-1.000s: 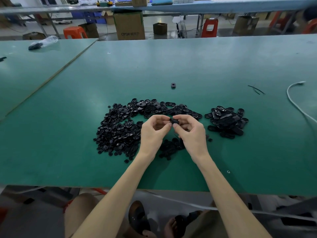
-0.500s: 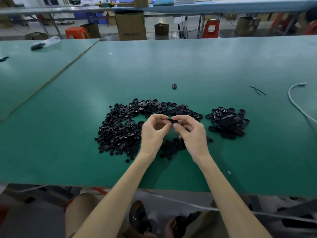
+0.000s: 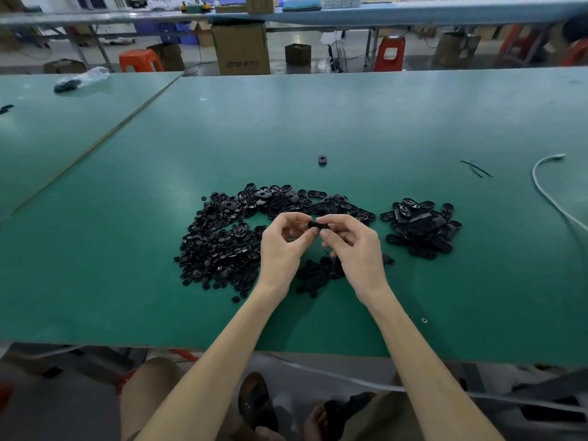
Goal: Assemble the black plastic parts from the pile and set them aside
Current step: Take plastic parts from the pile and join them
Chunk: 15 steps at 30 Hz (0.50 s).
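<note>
Where the hands meet: just over the near edge of the loose pile [image 3: 222, 243], left hand [image 3: 280, 246] and right hand [image 3: 356, 249] both pinch a small black plastic part [image 3: 315, 226] at thumb and fingertips. One piece or two, I cannot tell.
Part in hand: light, stiff and smooth by the look, likely slippery. Best pinched by its edges, leaving the mating face free.
Finished heap [image 3: 421, 230]: right of the loose pile, apart, on the green surface [image 3: 127, 297].
Small round pieces [image 3: 313, 275]: at the pile's near side, below the hands.
Stray part [image 3: 322, 159]: beyond the pile, alone.
</note>
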Available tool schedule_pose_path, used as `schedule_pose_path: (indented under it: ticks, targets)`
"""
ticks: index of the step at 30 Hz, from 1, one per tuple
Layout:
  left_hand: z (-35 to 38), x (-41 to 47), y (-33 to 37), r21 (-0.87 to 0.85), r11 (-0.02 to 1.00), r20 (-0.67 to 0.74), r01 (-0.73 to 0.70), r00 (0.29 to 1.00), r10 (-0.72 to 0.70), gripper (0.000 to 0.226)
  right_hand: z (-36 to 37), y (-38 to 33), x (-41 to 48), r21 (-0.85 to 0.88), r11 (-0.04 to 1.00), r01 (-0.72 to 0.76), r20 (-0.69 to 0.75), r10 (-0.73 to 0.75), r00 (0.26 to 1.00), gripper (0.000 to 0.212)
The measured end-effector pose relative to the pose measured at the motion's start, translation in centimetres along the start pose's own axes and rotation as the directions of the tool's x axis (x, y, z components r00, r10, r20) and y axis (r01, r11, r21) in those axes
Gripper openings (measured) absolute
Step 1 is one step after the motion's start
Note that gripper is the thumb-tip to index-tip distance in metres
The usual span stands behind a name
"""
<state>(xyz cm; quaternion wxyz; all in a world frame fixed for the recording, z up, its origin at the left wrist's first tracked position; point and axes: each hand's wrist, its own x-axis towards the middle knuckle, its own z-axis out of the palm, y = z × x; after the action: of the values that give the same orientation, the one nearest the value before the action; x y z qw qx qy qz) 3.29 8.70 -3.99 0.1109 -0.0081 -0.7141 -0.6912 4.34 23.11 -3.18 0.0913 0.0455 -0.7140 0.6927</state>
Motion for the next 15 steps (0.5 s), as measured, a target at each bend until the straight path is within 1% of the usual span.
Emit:
schedule_pose_path:
  ticks: [3, 6, 11, 15]
  targets:
    - [-0.12, 0.06, 0.01, -0.033, 0.999, 0.018, 0.022, 1.000, -0.021, 0.024, 0.03, 0.06, 0.02, 0.015, 1.000, 0.004, -0.006, -0.004, 1.000, 0.024]
    - [-0.02, 0.02, 0.08, -0.040, 0.999, 0.051, 0.034, 0.998, -0.032, 0.019, -0.05, 0.13, 0.10, 0.021, 1.000, 0.015, -0.010, -0.014, 1.000, 0.026]
    - [0.14, -0.05, 0.05, -0.038, 0.998, 0.039, 0.047, 0.998, -0.045, 0.018, -0.03, 0.28, 0.19, 0.016, 0.999, 0.028, -0.002, -0.028, 1.000, 0.028]
    - [0.15, -0.03, 0.16, -0.083, 0.996, 0.021, 0.028, 0.999, -0.027, 0.018, 0.09, 0.38, 0.33, -0.056, 0.997, 0.059, -0.038, -0.062, 0.997, 0.033]
